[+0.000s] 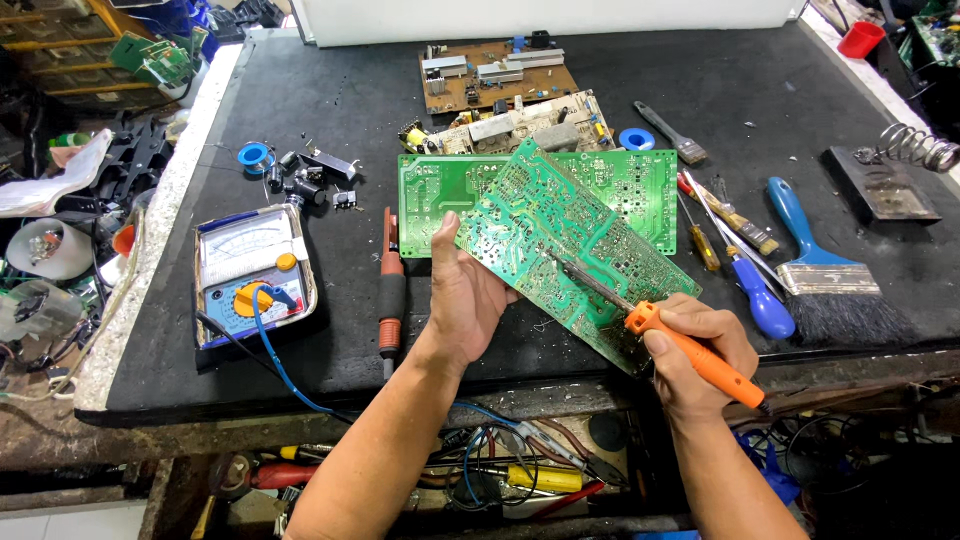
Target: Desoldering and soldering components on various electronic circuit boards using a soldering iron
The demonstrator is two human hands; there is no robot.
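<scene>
My left hand [462, 295] grips the near left edge of a green circuit board [570, 240], holding it tilted, solder side up, above the black bench mat [330, 330]. My right hand [700, 350] holds an orange-handled soldering iron [690, 350]. Its metal tip rests on the middle of the board. Under the held board lies a second green circuit board [630, 185], flat on the mat.
Two brown component boards [495, 75] lie at the back. An analogue multimeter [252, 275] sits left, beside an orange-black desoldering pump [390, 290]. Screwdrivers [740, 270], a blue-handled brush [820, 270] and a soldering iron stand [885, 180] lie right. Solder reels [255, 155], red cup [860, 38].
</scene>
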